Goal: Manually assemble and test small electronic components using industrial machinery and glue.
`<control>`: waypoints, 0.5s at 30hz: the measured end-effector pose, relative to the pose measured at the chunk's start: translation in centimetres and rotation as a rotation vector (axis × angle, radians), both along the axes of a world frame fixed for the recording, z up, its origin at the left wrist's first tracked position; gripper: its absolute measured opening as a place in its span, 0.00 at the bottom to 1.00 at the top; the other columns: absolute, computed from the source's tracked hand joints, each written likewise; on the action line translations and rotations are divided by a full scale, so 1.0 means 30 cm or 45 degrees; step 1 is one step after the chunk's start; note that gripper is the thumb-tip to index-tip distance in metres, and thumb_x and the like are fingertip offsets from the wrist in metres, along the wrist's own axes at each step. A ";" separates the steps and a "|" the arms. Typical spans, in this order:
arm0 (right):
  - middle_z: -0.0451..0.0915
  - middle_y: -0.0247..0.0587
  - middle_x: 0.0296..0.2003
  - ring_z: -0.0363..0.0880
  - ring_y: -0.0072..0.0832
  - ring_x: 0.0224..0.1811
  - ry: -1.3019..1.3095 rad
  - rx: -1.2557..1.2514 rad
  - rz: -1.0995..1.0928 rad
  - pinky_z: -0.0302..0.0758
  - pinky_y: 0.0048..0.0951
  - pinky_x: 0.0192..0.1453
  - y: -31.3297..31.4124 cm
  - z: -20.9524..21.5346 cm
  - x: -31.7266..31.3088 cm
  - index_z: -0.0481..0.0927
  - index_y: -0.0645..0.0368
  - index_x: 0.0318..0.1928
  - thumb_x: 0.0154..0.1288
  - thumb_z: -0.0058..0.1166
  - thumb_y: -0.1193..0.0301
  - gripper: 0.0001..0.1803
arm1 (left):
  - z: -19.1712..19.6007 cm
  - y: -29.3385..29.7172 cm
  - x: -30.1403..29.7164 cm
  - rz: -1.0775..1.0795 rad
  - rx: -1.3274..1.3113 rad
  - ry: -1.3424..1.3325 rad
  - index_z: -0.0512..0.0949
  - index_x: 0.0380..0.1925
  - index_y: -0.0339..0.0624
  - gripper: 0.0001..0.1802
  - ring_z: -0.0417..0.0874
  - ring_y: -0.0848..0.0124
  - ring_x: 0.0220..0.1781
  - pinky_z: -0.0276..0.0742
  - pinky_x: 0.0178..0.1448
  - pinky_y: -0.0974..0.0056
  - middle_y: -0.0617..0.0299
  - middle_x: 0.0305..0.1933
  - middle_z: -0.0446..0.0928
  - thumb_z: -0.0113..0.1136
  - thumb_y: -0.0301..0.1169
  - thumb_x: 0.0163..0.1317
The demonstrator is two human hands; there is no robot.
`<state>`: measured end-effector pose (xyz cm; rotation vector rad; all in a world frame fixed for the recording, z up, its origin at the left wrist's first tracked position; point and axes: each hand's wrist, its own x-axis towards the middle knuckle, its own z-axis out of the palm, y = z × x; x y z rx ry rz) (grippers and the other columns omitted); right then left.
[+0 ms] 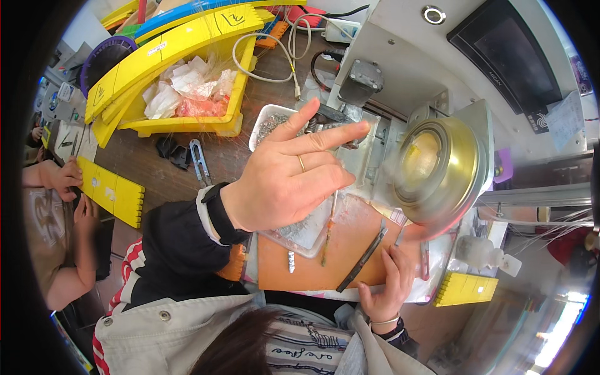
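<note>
My left hand (284,178), with a ring and a black wrist strap, is raised over a clear tray (306,240). Two of its fingers are stretched out; the others curl down, apparently closed, and what they may hold is hidden. My right hand (389,281) rests at the right of an orange-brown mat (362,215), its fingers loosely bent and the thumb apart, nothing plainly held. Close to its fingertips lies a thin grey metal piece (399,235). On the mat are dark tweezers (362,259), a thin stick (327,234) and a small silvery piece (291,262).
A blurred brass-coloured round wheel (431,159) on a grey machine stands at right. A white tray of small metal pieces (265,125), blue-handled snips (199,161) and a yellow bin (234,122) lie beyond. Another person's hands (62,178) hold a yellow strip (112,192) at left.
</note>
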<state>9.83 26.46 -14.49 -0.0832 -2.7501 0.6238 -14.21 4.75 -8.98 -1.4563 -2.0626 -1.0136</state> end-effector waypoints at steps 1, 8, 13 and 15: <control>0.78 0.53 0.58 0.77 0.53 0.61 0.010 0.014 -0.003 0.70 0.51 0.66 0.000 0.001 0.002 0.80 0.62 0.59 0.50 0.73 0.54 0.37 | 0.003 -0.002 0.000 -0.007 -0.001 -0.005 0.84 0.33 0.45 0.07 0.82 0.56 0.67 0.49 0.83 0.41 0.63 0.30 0.83 0.69 0.22 0.54; 0.79 0.52 0.56 0.77 0.54 0.60 -0.028 0.020 -0.004 0.70 0.52 0.65 0.003 -0.012 0.006 0.81 0.61 0.57 0.49 0.72 0.57 0.35 | -0.013 -0.014 0.002 0.001 -0.048 -0.021 0.85 0.34 0.47 0.07 0.82 0.58 0.67 0.48 0.83 0.39 0.67 0.33 0.84 0.66 0.23 0.55; 0.80 0.52 0.54 0.77 0.54 0.60 -0.055 0.045 -0.022 0.69 0.53 0.66 0.002 -0.008 0.010 0.83 0.59 0.56 0.49 0.73 0.59 0.33 | -0.003 -0.015 0.000 -0.009 -0.073 -0.045 0.85 0.34 0.48 0.07 0.82 0.58 0.67 0.47 0.83 0.38 0.69 0.34 0.85 0.66 0.23 0.55; 0.80 0.52 0.54 0.77 0.54 0.59 -0.058 0.041 -0.032 0.69 0.53 0.66 -0.001 -0.004 0.005 0.83 0.59 0.56 0.49 0.73 0.60 0.32 | -0.004 -0.015 -0.002 -0.015 -0.084 -0.044 0.86 0.34 0.48 0.08 0.82 0.58 0.67 0.46 0.84 0.38 0.69 0.34 0.85 0.66 0.23 0.55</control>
